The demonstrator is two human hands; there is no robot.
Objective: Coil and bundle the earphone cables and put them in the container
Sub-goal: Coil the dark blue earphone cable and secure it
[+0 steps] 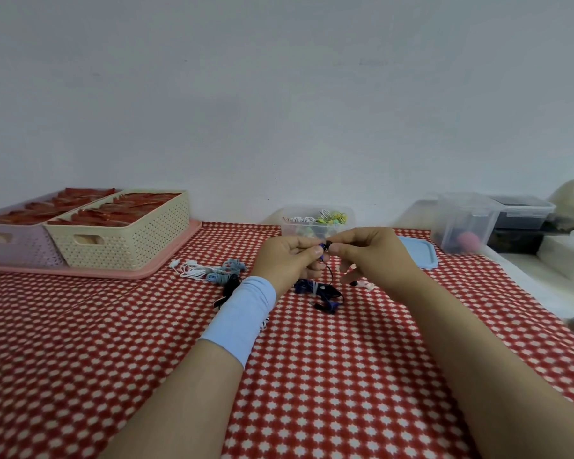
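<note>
Where left hand (287, 260) meets right hand (375, 256), fingers (315, 250) pinch earphone cable (322, 289).

We wear one pale blue wristband (242, 313), a wide, plain cuff of smooth fabric just behind our left hand (290, 260); our right hand (371, 256) and both forearms are bare as far as we can see

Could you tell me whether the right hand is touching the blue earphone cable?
Touching: the head view shows the right hand pinching the blue earphone cable.
</note>
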